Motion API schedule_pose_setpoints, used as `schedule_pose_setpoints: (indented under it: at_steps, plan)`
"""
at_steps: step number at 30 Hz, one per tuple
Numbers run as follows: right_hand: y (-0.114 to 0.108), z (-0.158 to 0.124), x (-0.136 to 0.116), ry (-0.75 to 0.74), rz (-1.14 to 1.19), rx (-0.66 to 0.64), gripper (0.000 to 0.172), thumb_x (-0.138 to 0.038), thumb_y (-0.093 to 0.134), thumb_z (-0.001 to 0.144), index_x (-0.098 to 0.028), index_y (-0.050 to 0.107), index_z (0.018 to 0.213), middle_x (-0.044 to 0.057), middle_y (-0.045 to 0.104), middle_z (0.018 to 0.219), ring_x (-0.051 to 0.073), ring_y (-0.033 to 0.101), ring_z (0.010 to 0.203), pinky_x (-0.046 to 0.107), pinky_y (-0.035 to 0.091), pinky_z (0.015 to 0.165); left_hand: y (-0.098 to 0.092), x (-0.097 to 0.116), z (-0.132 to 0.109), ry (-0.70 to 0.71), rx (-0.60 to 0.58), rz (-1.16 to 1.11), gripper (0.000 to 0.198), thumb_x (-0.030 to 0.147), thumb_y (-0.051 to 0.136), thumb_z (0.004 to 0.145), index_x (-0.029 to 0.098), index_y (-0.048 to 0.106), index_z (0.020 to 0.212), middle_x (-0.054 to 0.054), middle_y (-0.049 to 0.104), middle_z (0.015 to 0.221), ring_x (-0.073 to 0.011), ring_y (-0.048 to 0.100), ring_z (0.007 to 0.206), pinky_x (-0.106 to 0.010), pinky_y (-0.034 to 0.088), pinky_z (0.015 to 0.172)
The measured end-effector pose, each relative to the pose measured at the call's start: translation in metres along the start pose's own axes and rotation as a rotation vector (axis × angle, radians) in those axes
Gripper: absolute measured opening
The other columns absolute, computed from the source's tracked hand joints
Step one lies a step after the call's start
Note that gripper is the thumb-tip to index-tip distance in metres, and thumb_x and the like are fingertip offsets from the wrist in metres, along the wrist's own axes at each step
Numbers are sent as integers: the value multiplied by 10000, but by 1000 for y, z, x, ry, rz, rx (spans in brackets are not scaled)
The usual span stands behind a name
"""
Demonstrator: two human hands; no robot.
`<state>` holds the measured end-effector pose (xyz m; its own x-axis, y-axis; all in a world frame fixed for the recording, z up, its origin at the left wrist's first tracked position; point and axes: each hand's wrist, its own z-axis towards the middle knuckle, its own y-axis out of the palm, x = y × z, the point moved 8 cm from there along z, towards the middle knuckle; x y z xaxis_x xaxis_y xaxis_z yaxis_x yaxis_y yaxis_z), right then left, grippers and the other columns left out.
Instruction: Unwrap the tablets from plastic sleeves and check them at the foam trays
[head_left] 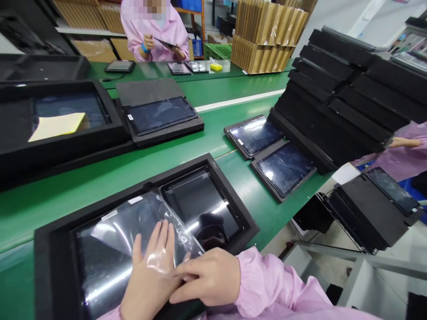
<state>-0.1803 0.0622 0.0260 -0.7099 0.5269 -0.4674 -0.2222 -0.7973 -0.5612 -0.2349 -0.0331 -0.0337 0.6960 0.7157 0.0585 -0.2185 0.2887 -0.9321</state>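
A black foam tray (230, 191) lies in front of me, with two tablets side by side in it. The right tablet (196, 200) rests in its recess, its dark screen bare and shiny. Over the left tablet (100, 266) lies a clear plastic film (116, 233), wrinkled along its right side. My left hand (150, 275) is flat on this film, fingers stretched out. Part of the film crosses the back of that hand. My right hand (210, 275) is closed beside it, thumb and index finger pinching the film's edge.
Stacked black foam trays (333, 98) rise at the right, beside two tablets on foam pads (283, 169). At the left, another foam tray (116, 120) holds a tablet and yellow paper (58, 126). Across the green bench (213, 100) a co-worker (156, 33) handles a tablet.
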Motion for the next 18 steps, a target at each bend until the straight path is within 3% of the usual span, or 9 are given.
schedule_pose_setpoints:
  at_steps: [3,6,8,10,13,15,18]
  plan:
    - [-2,0,0,19,93,-129,443,-116,345,958,-247,745,821,-36,789,973,66,716,684,150,560,603,1,-1,3,-31,-53,17,629,388,352,922,0,436,1411,-324,622,1298,-419,578,1264,-635,170,1183]
    - [-7,1,6,121,129,-206,381,-101,374,915,-215,736,891,15,787,1027,120,749,743,190,599,617,7,-5,5,-89,-176,13,553,360,350,887,73,539,1320,-278,625,1326,-400,552,1303,-633,203,1178]
    - [-18,1,15,222,89,-153,366,-72,395,884,-172,738,966,76,775,1040,165,758,799,228,626,641,10,-6,6,-115,-232,1,544,362,370,860,88,577,1282,-264,619,1342,-400,546,1311,-635,243,1164]
    - [-34,-2,31,380,-60,-51,387,-46,409,863,-142,719,1075,133,742,1099,216,748,933,301,649,769,14,-8,7,-158,-266,-19,583,392,389,834,48,599,1254,-290,598,1353,-416,536,1316,-637,277,1150]
    - [-59,-15,48,575,-409,141,494,7,399,851,-132,635,1263,200,629,1301,304,588,1278,488,574,1001,24,-11,5,-257,-320,-91,666,407,386,807,-31,575,1271,-323,546,1395,-426,481,1363,-622,295,1154]
    - [-57,-19,50,533,-459,153,534,25,392,855,-147,596,1318,196,593,1354,301,495,1374,511,535,1056,33,-13,2,-328,-361,-160,716,401,394,785,-57,525,1319,-324,489,1451,-426,414,1412,-621,272,1169]
    - [-27,-24,60,487,-363,-55,499,1,411,855,-125,611,1294,200,620,1323,294,561,1311,472,563,1032,44,-19,-2,-453,-377,-281,772,402,433,739,-35,463,1375,-296,424,1515,-410,322,1468,-611,227,1193]
